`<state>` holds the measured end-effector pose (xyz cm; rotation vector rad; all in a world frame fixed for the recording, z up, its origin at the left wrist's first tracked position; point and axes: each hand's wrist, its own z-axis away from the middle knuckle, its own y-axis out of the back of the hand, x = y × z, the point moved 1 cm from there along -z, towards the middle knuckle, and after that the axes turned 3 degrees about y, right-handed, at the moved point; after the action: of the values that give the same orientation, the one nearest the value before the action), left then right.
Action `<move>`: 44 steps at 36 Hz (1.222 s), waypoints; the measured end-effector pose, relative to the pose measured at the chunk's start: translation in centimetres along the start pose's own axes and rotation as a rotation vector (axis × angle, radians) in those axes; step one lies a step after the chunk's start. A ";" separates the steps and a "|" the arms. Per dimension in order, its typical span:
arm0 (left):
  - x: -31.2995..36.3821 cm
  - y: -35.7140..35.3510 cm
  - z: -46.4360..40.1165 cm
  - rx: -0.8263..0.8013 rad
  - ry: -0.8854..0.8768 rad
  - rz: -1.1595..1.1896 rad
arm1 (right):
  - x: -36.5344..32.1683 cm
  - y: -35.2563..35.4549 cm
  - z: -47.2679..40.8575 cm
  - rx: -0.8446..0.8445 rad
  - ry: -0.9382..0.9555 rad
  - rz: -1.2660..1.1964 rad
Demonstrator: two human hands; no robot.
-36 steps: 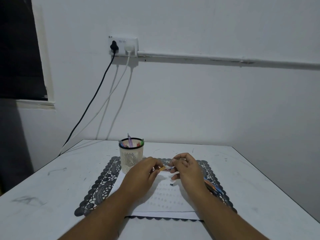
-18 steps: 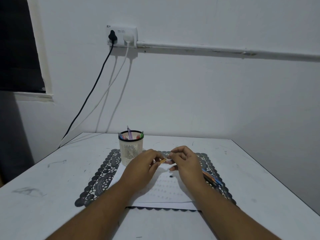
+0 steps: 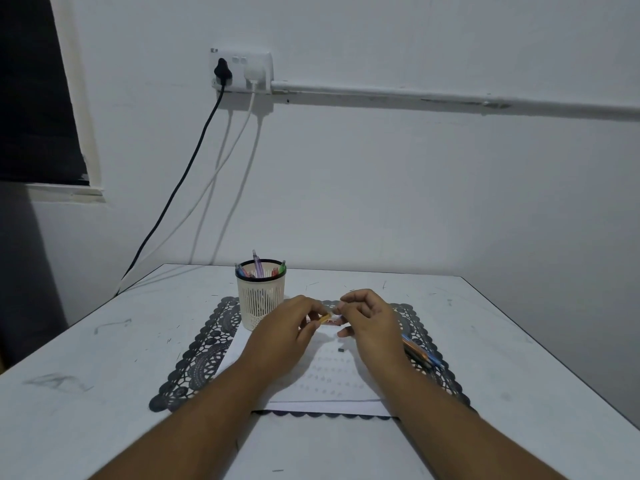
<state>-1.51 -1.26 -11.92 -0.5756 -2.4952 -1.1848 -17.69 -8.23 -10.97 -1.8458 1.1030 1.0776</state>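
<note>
Both hands meet above a white sheet of paper with rows of small marks. Between them is a short pen with an orange part. My left hand pinches its orange end. My right hand pinches the other end with curled fingers. Most of the pen is hidden by the fingers. A tiny dark piece lies on the paper just below the hands.
A white mesh pen cup with several coloured pens stands left of the hands, on a black lace mat. Two or three pens lie on the mat beside my right wrist. A white table stands against the wall; cables hang from a socket.
The view has tilted up a little, so table and hands sit lower in the picture. Both hands keep hold of the pen in about the same place.
</note>
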 end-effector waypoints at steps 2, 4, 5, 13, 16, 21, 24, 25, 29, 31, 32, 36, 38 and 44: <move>0.0 -0.1 0.0 0.015 0.016 0.023 | 0.0 -0.1 0.1 -0.004 0.004 -0.009; 0.0 -0.2 0.0 0.020 0.026 0.033 | 0.0 -0.1 0.1 -0.003 0.014 -0.017; 0.0 -0.2 0.0 0.020 0.027 0.034 | -0.1 -0.1 0.1 0.001 0.023 -0.018; 0.2 -0.1 0.1 0.012 0.006 0.010 | -0.4 -0.1 0.2 0.032 0.073 0.017; 0.3 0.0 0.1 0.016 0.008 0.015 | -0.3 -0.2 0.1 0.029 0.051 -0.009; 0.1 0.0 0.0 0.027 0.019 0.016 | -0.4 -0.1 0.0 0.023 0.022 -0.051; 0.1 0.1 0.0 0.028 0.015 0.010 | -0.5 -0.1 0.1 0.022 0.026 -0.044; 0.2 0.1 0.0 0.029 0.014 0.010 | -0.5 -0.1 0.0 0.023 0.027 -0.040; 0.3 0.1 0.1 0.023 0.011 0.007 | -0.4 0.0 0.1 0.028 0.029 -0.012; 0.3 0.0 0.1 0.026 0.015 0.005 | -0.4 -0.1 0.1 0.028 0.032 -0.010; 0.3 0.1 0.1 0.028 0.017 0.006 | -0.4 -0.1 0.1 0.027 0.035 -0.011; 0.4 0.2 0.1 0.029 0.008 0.005 | -0.4 -0.2 0.1 0.022 0.052 0.001; 0.4 0.1 0.1 0.030 0.001 -0.002 | -0.5 -0.2 0.2 0.027 0.061 0.005; 0.5 0.1 0.1 0.030 0.013 -0.002 | -0.3 -0.2 0.1 0.003 0.060 0.033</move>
<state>-1.88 -1.01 -11.71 -0.5565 -2.4989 -1.1459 -17.66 -7.93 -10.69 -1.8739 1.1731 1.0449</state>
